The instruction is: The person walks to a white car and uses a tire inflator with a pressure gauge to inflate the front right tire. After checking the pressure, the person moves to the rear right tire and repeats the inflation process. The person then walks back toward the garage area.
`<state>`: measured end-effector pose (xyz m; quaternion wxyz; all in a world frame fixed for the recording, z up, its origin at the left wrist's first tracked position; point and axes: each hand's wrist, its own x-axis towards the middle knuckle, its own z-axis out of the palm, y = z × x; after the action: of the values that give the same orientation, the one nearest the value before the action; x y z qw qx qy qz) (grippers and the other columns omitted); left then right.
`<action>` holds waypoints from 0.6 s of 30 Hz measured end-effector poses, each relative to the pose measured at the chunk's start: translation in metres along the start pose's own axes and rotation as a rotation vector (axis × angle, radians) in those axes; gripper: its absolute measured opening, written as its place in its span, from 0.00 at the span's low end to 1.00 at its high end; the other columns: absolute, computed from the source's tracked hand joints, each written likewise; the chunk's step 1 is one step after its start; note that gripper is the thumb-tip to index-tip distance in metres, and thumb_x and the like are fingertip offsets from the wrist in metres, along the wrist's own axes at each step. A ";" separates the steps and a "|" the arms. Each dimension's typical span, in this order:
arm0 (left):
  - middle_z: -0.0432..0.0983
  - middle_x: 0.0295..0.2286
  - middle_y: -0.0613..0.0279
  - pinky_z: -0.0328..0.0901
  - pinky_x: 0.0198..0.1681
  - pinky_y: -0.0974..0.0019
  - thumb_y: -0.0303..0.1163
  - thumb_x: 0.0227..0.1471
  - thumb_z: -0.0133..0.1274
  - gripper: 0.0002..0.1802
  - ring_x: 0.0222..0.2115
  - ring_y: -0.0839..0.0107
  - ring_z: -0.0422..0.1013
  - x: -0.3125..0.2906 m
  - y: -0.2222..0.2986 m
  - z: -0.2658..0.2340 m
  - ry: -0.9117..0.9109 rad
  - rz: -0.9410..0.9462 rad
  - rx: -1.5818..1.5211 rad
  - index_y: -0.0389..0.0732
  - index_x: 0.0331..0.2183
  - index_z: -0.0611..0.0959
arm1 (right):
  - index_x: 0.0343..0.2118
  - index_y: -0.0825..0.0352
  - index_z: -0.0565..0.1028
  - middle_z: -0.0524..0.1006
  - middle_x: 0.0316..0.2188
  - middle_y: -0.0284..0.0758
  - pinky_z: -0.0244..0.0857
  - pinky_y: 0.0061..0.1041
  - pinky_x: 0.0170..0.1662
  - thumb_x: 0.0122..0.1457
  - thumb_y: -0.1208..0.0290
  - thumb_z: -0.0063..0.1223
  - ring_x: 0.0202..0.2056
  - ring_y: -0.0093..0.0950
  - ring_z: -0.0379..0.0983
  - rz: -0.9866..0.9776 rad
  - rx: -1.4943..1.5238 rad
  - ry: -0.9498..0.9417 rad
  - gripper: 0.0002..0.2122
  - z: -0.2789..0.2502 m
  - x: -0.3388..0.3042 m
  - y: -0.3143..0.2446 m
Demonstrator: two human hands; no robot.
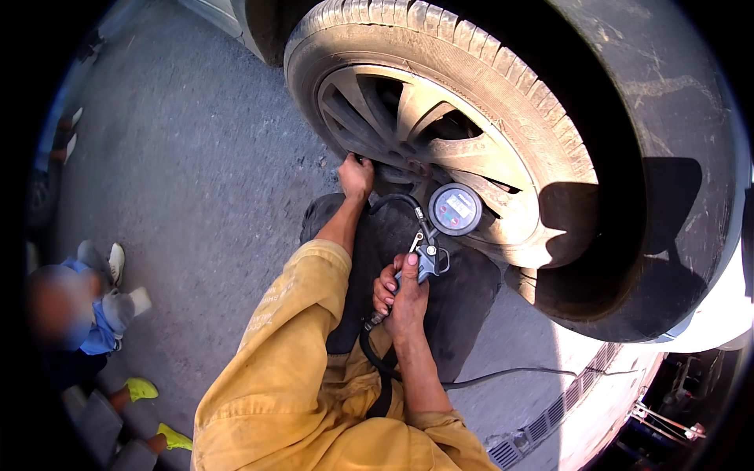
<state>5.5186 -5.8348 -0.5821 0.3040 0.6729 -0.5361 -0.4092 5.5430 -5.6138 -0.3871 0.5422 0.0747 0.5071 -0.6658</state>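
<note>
A dusty car wheel with a spoked alloy rim (463, 151) and black tyre (503, 82) stands in front of me. My right hand (404, 294) is wrapped round the grip of a tyre inflator gun (428, 261), thumb on top. Its round digital gauge (455, 209) faces up beside the lower spokes. From the gun a short black hose (395, 197) curves left and passes out of sight behind my left forearm. My left hand (356, 177) is at the rim's lower left edge, fingers curled closed; what they pinch is hidden.
The dark wheel-arch trim (667, 86) curves round the tyre on the right. An air line (503, 371) runs from below the gun across the ground towards a drain grate (550, 416). At left are a person in blue (98, 330) and another person's yellow-green shoes (141, 388).
</note>
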 end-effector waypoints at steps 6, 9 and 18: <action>0.77 0.33 0.34 0.67 0.44 0.48 0.35 0.49 0.52 0.19 0.39 0.40 0.73 -0.003 0.004 0.001 -0.004 0.009 0.034 0.31 0.39 0.80 | 0.30 0.60 0.64 0.58 0.15 0.26 0.48 0.18 0.12 0.62 0.48 0.49 0.12 0.17 0.54 -0.016 -0.014 0.005 0.19 0.003 -0.001 -0.006; 0.77 0.33 0.33 0.67 0.43 0.48 0.35 0.49 0.52 0.19 0.39 0.40 0.73 -0.001 0.003 0.000 -0.003 0.003 0.052 0.31 0.39 0.80 | 0.30 0.60 0.64 0.58 0.15 0.26 0.48 0.18 0.12 0.62 0.48 0.49 0.12 0.17 0.54 -0.023 -0.022 0.007 0.19 0.005 -0.002 -0.005; 0.76 0.34 0.33 0.68 0.44 0.48 0.36 0.49 0.51 0.19 0.38 0.40 0.74 -0.003 0.006 -0.004 -0.017 -0.027 0.064 0.31 0.39 0.80 | 0.31 0.61 0.64 0.59 0.15 0.27 0.49 0.18 0.12 0.62 0.49 0.49 0.12 0.17 0.55 -0.012 -0.002 0.001 0.18 0.005 -0.001 -0.003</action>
<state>5.5189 -5.8330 -0.5747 0.2722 0.6861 -0.5423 -0.4015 5.5436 -5.6170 -0.3824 0.5379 0.0714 0.5084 -0.6687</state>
